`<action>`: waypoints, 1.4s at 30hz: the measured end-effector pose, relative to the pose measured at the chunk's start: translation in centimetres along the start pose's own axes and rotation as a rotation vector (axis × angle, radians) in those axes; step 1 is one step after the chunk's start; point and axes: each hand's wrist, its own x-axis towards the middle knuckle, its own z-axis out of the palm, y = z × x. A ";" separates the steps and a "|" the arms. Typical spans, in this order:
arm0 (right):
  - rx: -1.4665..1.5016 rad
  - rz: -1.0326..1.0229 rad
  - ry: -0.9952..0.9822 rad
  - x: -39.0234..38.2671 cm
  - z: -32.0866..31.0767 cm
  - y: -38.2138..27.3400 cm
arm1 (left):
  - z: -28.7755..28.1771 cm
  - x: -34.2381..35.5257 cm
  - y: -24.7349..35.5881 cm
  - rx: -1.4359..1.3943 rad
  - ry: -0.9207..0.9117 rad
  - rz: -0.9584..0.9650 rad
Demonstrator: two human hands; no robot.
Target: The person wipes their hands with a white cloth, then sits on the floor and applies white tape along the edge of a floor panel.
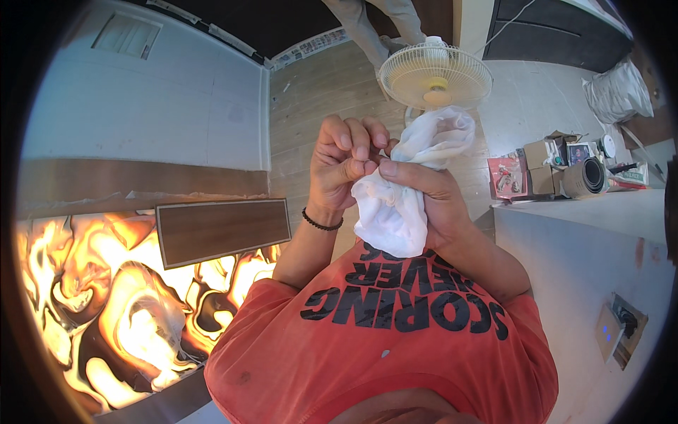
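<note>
A crumpled white cloth [392,212] is bunched in front of my chest, with a loose loop of it rising toward the upper right. My right hand [431,201] grips it at the middle, thumb across the front. My left hand [339,162] is at the cloth's left edge, fingers curled and thumb tip near my right thumb; what its fingertips pinch is too hidden to make out. A dark bead bracelet circles my left wrist.
Beyond my hands stand a white fan [436,74] and another person's legs [360,21]. A glowing marbled panel [85,304] with a wooden board [222,230] is at left. Right are a white ledge [579,247], assorted boxes [544,169], a white sack [614,92] and a socket [618,328].
</note>
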 end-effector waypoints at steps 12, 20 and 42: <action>-0.184 -0.127 0.047 0.1 -0.2 0.3 | 0.2 0.2 0.3 0.219 -0.025 0.069; -0.389 -0.287 0.118 0.0 -0.9 0.8 | -0.2 0.5 0.8 0.355 -0.115 0.096; -1.336 -0.985 -0.130 1.6 -4.3 -1.6 | 3.0 1.5 5.1 1.719 -0.288 0.071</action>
